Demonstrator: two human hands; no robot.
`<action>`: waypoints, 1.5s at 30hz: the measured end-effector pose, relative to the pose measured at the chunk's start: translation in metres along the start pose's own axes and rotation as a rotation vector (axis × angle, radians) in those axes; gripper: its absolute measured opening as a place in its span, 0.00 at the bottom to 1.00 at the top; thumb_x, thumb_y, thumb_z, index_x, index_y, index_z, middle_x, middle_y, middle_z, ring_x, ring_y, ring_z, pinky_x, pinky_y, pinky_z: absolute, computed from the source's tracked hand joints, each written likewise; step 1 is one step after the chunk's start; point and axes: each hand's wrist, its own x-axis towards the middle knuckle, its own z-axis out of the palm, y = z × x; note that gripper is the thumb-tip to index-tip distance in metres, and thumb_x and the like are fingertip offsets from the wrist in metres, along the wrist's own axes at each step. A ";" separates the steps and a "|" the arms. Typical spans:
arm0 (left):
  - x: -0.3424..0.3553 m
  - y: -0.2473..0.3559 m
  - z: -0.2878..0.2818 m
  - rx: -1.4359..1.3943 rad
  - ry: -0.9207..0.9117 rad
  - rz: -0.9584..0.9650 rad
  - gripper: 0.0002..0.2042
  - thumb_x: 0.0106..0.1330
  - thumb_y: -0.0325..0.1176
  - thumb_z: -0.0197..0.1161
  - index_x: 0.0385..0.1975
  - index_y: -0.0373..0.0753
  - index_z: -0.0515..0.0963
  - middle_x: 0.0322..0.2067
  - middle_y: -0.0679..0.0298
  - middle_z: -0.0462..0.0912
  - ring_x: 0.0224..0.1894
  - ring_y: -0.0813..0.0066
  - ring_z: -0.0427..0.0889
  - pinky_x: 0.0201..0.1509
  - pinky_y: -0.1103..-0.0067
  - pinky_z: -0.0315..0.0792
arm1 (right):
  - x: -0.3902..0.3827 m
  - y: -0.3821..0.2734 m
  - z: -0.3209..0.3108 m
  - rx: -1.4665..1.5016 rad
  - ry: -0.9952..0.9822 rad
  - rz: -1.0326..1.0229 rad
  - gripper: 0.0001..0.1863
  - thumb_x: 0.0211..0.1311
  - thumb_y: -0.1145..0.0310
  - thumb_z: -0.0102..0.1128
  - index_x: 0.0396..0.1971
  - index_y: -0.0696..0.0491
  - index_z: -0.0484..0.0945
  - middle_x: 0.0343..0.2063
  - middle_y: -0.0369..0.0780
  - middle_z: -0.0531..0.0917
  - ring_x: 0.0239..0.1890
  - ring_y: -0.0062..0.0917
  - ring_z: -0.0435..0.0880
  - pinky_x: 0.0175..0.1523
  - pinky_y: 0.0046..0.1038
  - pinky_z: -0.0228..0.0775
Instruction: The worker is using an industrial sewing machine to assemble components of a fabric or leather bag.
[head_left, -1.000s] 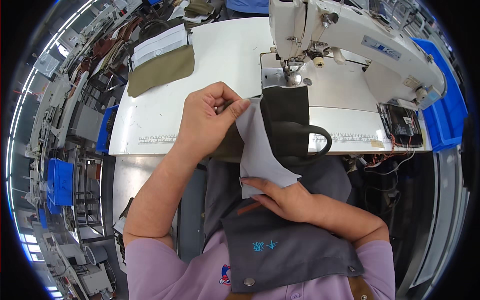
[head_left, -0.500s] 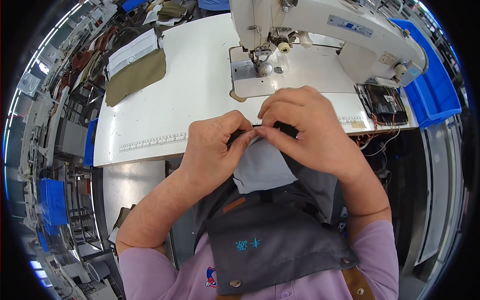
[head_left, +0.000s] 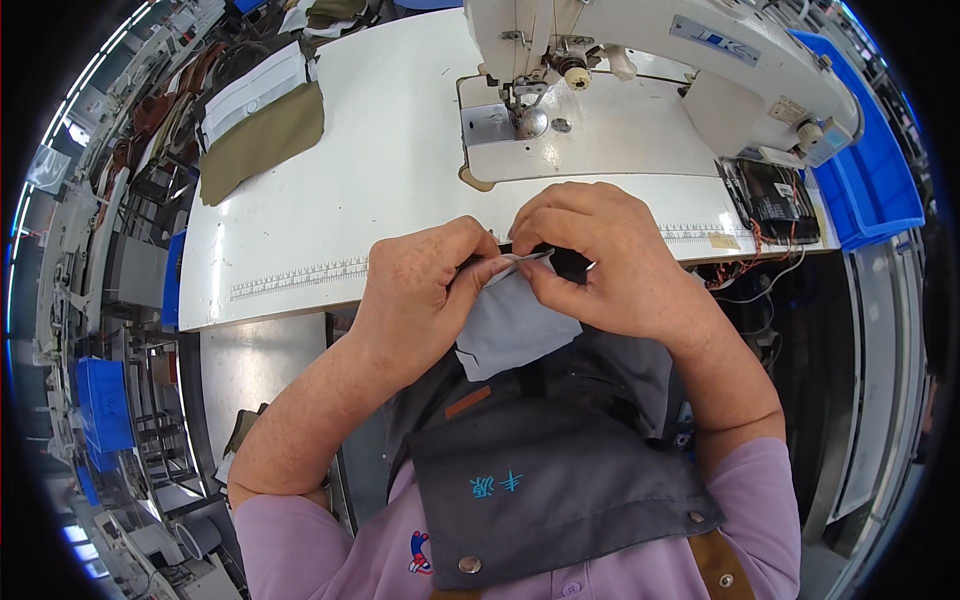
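Both hands meet at the front edge of the white sewing table (head_left: 300, 240). My left hand (head_left: 420, 290) and my right hand (head_left: 590, 255) pinch the top edge of a small grey fabric piece (head_left: 510, 325), which hangs down toward my lap. A dark fabric strip (head_left: 570, 262) peeks out between the fingers at the same edge. Below the hands lies a dark grey apron (head_left: 540, 470) on my chest. The white sewing machine (head_left: 660, 60) stands just beyond the hands, its needle area (head_left: 520, 95) apart from them.
An olive fabric piece (head_left: 262, 140) with a white sheet on it lies at the table's far left. A blue bin (head_left: 870, 150) sits at the right beside the machine. A ruler strip (head_left: 300, 278) runs along the table's front edge. Racks and blue crates stand at the left.
The right hand rose from my lap and joined the left at the grey piece's top edge. The dark fabric that lay under the machine is now gathered in the hands.
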 end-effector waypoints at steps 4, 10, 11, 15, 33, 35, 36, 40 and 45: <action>-0.003 -0.001 -0.001 -0.005 -0.025 -0.005 0.04 0.62 0.24 0.67 0.31 0.35 0.77 0.24 0.57 0.79 0.25 0.61 0.80 0.28 0.72 0.72 | -0.005 0.002 0.003 0.063 -0.032 0.090 0.05 0.54 0.68 0.66 0.25 0.53 0.82 0.24 0.39 0.82 0.29 0.36 0.82 0.32 0.36 0.72; -0.008 -0.008 -0.008 -0.011 -0.013 0.028 0.03 0.60 0.23 0.69 0.30 0.34 0.80 0.29 0.59 0.83 0.27 0.64 0.82 0.31 0.75 0.74 | -0.006 0.008 0.014 0.160 0.005 -0.006 0.06 0.57 0.70 0.66 0.24 0.54 0.81 0.22 0.39 0.82 0.24 0.37 0.81 0.31 0.36 0.71; -0.010 -0.007 -0.010 0.006 0.019 0.010 0.04 0.59 0.23 0.70 0.30 0.34 0.81 0.29 0.59 0.84 0.27 0.66 0.83 0.31 0.77 0.75 | -0.006 0.007 0.015 0.164 0.005 -0.006 0.06 0.57 0.70 0.66 0.24 0.54 0.81 0.22 0.39 0.82 0.24 0.37 0.81 0.31 0.36 0.71; -0.019 -0.010 -0.009 -0.050 0.096 -0.141 0.05 0.56 0.23 0.73 0.27 0.32 0.82 0.28 0.59 0.86 0.26 0.73 0.83 0.30 0.79 0.75 | -0.002 0.003 0.015 0.094 -0.003 0.006 0.06 0.57 0.70 0.66 0.24 0.54 0.81 0.24 0.38 0.83 0.26 0.35 0.82 0.33 0.34 0.71; -0.018 0.004 -0.016 -0.204 0.087 -0.171 0.04 0.56 0.19 0.72 0.25 0.29 0.82 0.29 0.58 0.88 0.30 0.81 0.85 0.32 0.84 0.78 | -0.002 0.000 0.011 0.180 0.040 0.014 0.06 0.51 0.69 0.73 0.25 0.52 0.83 0.27 0.35 0.86 0.30 0.28 0.86 0.44 0.29 0.73; -0.019 0.003 -0.017 -0.193 0.085 -0.178 0.05 0.56 0.20 0.73 0.26 0.30 0.82 0.28 0.59 0.87 0.30 0.82 0.85 0.33 0.84 0.78 | 0.000 -0.001 0.010 0.186 0.037 0.010 0.06 0.50 0.70 0.73 0.24 0.52 0.83 0.26 0.35 0.86 0.30 0.28 0.86 0.44 0.29 0.73; -0.019 0.002 -0.017 -0.186 0.080 -0.179 0.05 0.56 0.21 0.73 0.27 0.30 0.82 0.28 0.59 0.87 0.31 0.82 0.85 0.33 0.83 0.78 | 0.000 -0.001 0.009 0.184 0.039 0.009 0.06 0.50 0.70 0.73 0.24 0.52 0.82 0.26 0.35 0.86 0.30 0.28 0.86 0.44 0.29 0.73; -0.016 0.005 -0.022 -0.185 0.027 -0.301 0.09 0.55 0.22 0.76 0.31 0.33 0.80 0.29 0.62 0.86 0.32 0.82 0.82 0.38 0.85 0.75 | 0.001 -0.001 0.008 0.185 0.039 0.001 0.07 0.50 0.70 0.74 0.24 0.52 0.82 0.27 0.35 0.87 0.30 0.28 0.86 0.44 0.30 0.74; -0.008 0.010 -0.025 -0.065 -0.040 -0.222 0.11 0.57 0.26 0.75 0.37 0.33 0.82 0.31 0.65 0.85 0.34 0.83 0.81 0.37 0.83 0.73 | 0.001 -0.001 0.007 0.168 0.033 -0.009 0.07 0.50 0.69 0.74 0.24 0.52 0.82 0.27 0.35 0.87 0.30 0.28 0.86 0.44 0.30 0.74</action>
